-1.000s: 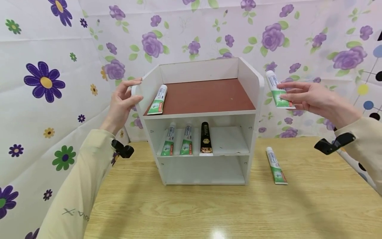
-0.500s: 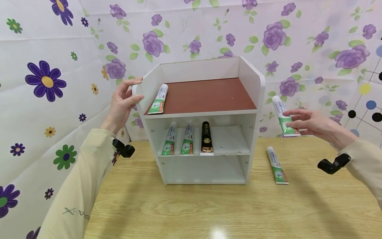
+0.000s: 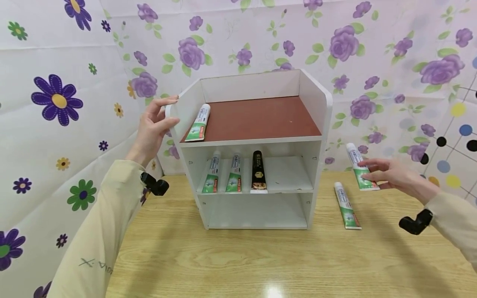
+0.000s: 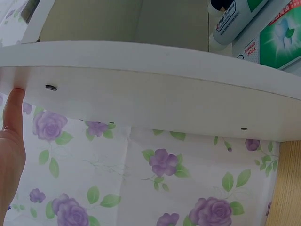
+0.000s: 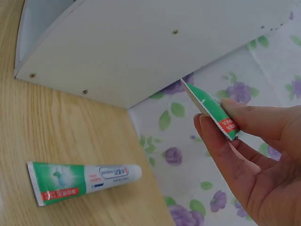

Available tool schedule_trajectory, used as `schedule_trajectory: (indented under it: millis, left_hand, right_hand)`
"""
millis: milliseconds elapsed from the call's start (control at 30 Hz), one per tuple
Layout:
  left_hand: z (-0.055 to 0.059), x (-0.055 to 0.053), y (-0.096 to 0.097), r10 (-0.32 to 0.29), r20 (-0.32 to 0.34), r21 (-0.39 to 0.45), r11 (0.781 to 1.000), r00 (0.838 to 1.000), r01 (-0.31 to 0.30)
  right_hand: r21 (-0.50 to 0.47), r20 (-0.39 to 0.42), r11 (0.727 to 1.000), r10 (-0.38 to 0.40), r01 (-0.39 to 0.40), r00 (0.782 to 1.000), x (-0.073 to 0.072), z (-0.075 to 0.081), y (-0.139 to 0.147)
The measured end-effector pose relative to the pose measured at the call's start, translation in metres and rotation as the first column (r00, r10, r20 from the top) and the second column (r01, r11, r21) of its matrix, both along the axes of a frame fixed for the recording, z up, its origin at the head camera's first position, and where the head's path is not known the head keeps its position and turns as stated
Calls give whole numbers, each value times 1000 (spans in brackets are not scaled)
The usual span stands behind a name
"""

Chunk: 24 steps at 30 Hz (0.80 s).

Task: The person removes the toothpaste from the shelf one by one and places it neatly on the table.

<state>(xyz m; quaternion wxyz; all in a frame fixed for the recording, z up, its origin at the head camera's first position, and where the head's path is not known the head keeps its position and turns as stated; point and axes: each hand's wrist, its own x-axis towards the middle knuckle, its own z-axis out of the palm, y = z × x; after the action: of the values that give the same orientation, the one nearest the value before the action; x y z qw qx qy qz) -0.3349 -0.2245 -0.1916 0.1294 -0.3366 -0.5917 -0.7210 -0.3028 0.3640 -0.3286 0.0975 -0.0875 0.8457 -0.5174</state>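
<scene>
My right hand point(image 3: 396, 176) pinches a white-and-green toothpaste tube point(image 3: 360, 167) between thumb and fingers, above the table right of the shelf. In the right wrist view the held tube point(image 5: 211, 110) shows its flat crimped end. A matching toothpaste tube point(image 3: 347, 205) lies on the table just below it. My left hand point(image 3: 150, 128) grips the upper left side panel of a white shelf point(image 3: 246, 142), fingers at its top edge and thumb at the front. One green-and-white tube point(image 3: 199, 123) lies at the left of the brown top.
On the middle shelf lie two white-and-green tubes, a left one point(image 3: 211, 173) and a right one point(image 3: 234, 174), beside a black tube point(image 3: 258, 171). The shelf's bottom board point(image 3: 255, 217) is bare. A wooden table point(image 3: 231, 260) carries everything; flowered cloth point(image 3: 257, 37) hangs behind.
My right hand has come down with its toothpaste tube, from beside the shelf's top to just above the tube on the table. My left hand stays on the side panel.
</scene>
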Motion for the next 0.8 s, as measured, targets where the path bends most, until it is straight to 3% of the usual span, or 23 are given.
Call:
schedule_trajectory:
  millis: [167,400,600,800]
  left_hand:
    - [0,0,1,1,4,1,1000,1000,-1]
    - [1,0,1,2,1,13,1000,1000,-2]
    - [1,0,1,6,11,11,1000,1000,-6]
    - [0,-1,0,16,6,8,1000,1000,-16]
  right_hand:
    - [-15,17,1000,9,-9,1000,-1,-18,7]
    - [47,35,999,-14,12,999,1,-37,10]
    - [25,89,999,42,-44,995,5,-56,15]
    - [2,126,999,36,-37,991,7,-73,18]
